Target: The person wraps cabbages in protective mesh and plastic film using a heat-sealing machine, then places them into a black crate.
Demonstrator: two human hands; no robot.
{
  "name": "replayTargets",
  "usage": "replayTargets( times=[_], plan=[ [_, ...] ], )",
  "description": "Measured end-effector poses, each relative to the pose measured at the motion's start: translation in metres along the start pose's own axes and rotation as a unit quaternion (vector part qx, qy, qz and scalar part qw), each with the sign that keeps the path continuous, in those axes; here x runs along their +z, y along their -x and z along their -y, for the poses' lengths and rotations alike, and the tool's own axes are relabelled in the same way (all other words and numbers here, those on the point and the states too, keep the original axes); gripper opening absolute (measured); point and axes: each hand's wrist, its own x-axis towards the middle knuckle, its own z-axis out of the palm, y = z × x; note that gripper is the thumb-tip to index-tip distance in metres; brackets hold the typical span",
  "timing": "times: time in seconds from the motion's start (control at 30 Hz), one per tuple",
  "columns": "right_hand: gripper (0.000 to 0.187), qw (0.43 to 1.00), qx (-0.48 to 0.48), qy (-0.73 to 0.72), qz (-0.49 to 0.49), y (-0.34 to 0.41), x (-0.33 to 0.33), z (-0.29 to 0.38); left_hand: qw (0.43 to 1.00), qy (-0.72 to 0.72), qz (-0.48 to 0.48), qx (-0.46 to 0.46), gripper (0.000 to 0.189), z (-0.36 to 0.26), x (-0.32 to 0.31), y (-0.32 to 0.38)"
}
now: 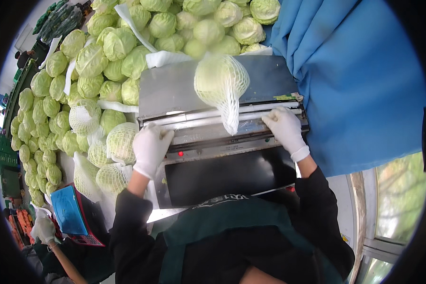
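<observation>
A film wrapping machine (213, 149) lies before me, with white rollers and a black plate nearest my body. My left hand (152, 149), in a white glove, pinches the edge of clear plastic film (213, 132) at the left end of the rollers. At their right end my right hand (283, 127), gloved too, has its fingers closed on the film edge. Between the hands, a cabbage in white foam netting (220, 81) rests on the machine's grey metal top, its gathered net tail hanging over the rollers and film.
Loose cabbages (119, 43) are heaped behind and left. Several netted cabbages (121, 142) sit beside my left hand. A blue-topped scale (69, 210) stands lower left, near a co-worker's gloved hand (43, 230). A blue curtain (358, 88) hangs at the right.
</observation>
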Motion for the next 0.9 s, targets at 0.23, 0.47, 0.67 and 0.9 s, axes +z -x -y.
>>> replayTargets(
  times=[0.23,0.47,0.67,0.9],
  plan=[
    [0.028,0.709,0.244,-0.624,0.219,0.059,-0.08,-0.001,0.602,0.733,0.28,-0.147,0.036,0.02,-0.051,0.074],
    [0.016,0.771,-0.063,-0.621,-0.125,-0.053,-0.152,0.045,0.571,0.816,-0.013,0.091,0.028,-0.02,-0.141,-0.047],
    [0.071,0.842,-0.052,-0.501,0.196,-0.142,0.022,-0.01,0.805,0.566,0.155,0.086,0.049,-0.003,0.013,-0.16],
    [0.118,0.893,-0.093,-0.402,0.179,-0.099,0.013,0.017,0.861,0.42,0.157,0.239,0.098,-0.034,0.016,-0.138]
  ],
)
